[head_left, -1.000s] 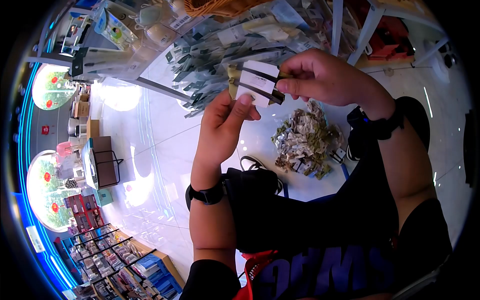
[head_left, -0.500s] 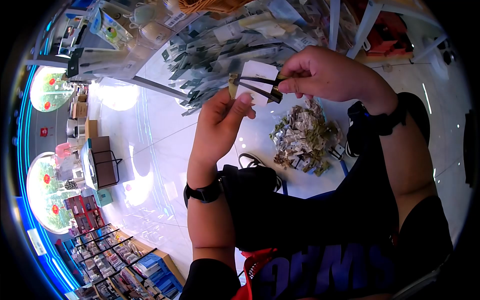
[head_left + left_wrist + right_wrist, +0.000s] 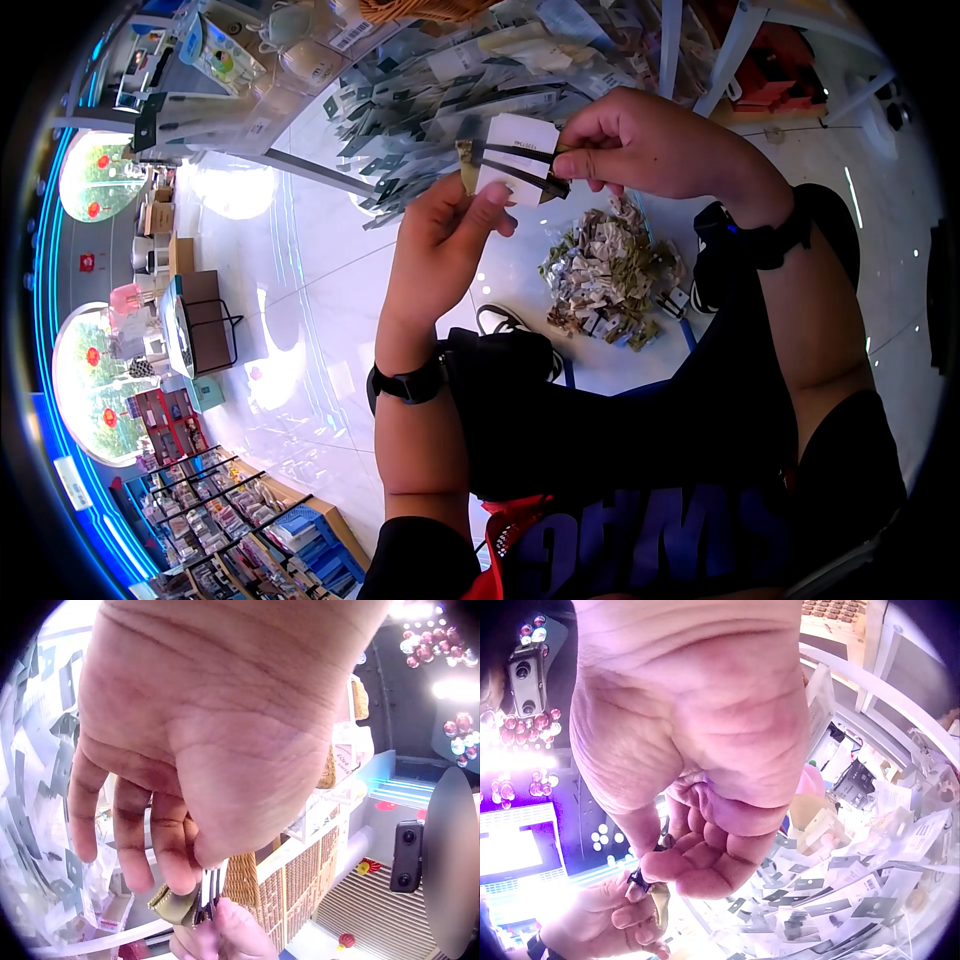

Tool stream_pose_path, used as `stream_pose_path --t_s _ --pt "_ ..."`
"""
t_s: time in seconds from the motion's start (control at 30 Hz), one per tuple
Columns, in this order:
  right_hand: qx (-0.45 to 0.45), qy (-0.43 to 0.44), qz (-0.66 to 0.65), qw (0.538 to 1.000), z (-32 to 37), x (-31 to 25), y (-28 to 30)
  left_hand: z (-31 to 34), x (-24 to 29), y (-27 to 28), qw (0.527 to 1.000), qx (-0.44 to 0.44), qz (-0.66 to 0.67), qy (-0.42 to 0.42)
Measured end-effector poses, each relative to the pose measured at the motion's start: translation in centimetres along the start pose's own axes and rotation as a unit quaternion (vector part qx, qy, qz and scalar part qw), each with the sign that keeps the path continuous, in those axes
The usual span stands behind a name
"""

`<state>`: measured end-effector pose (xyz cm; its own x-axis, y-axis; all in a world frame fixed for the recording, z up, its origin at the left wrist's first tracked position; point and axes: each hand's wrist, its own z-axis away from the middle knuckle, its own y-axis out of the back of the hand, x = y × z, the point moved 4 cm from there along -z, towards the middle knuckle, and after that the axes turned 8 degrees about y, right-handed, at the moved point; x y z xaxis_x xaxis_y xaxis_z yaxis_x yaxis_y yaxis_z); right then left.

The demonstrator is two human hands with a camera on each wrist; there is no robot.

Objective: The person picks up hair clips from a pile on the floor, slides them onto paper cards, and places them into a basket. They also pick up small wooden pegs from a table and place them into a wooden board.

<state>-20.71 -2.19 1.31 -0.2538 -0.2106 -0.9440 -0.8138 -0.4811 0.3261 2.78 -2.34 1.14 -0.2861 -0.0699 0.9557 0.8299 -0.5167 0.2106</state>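
Observation:
A white card with printing and two dark bands across it is held up between both hands. Olive fabric shows at its left edge. The left hand pinches the card's lower left between thumb and fingers. At the card's right edge, the right hand pinches the ends of the dark bands. In the left wrist view the card is nearly edge-on beside the olive piece. In the right wrist view, the right fingers curl beside the olive piece.
A heap of small carded pieces lies on the floor below the hands. Many clear packets hang beyond them on a rack with grey bars. The person's shoe is below. Shelves of goods stand at the lower left.
The card has tilted slightly and shifted a little up and left, and its dark bands stand farther from its right end. Both hands keep their pinch.

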Motion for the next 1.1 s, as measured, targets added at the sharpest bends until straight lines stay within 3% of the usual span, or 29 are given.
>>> stream_pose_path --t_s 0.4,0.6,0.7,0.77,0.8,0.9,0.97,1.03,1.1 --pt "0.014 0.006 -0.007 1.0 0.0 -0.2 0.0 -0.2 0.1 -0.2 1.0 -0.006 0.016 0.014" --pt "0.001 0.055 0.03 0.998 -0.4 0.7 -0.1 -0.2 0.0 0.0 0.999 -0.006 0.049 0.019" --pt "0.069 0.027 -0.028 0.997 -0.2 0.1 0.0 -0.3 -0.1 -0.1 1.0 -0.003 0.028 0.009" --pt "0.006 -0.06 -0.231 0.971 0.0 0.5 -0.5 -0.4 -0.2 -0.3 1.0 0.0 0.003 0.008" --pt "-0.029 -0.078 -0.261 0.962 0.0 0.8 -0.4 -0.3 0.0 -0.5 1.0 -0.003 0.009 0.005" --pt "-0.015 -0.039 -0.225 0.973 -0.1 0.7 -1.5 -0.2 -0.7 -0.8 1.0 -0.023 -0.012 0.017" --pt "-0.023 -0.029 -0.207 0.978 -0.5 0.9 -1.1 -0.6 -0.2 -1.0 0.998 -0.018 0.052 -0.026" --pt "-0.018 -0.012 -0.119 0.993 -0.4 1.6 -1.0 -0.5 -0.2 -0.5 0.996 -0.057 0.071 -0.009" --pt "-0.008 -0.009 -0.121 0.993 -0.4 2.2 -1.1 -0.4 -0.1 -0.1 0.984 -0.041 0.151 0.091"
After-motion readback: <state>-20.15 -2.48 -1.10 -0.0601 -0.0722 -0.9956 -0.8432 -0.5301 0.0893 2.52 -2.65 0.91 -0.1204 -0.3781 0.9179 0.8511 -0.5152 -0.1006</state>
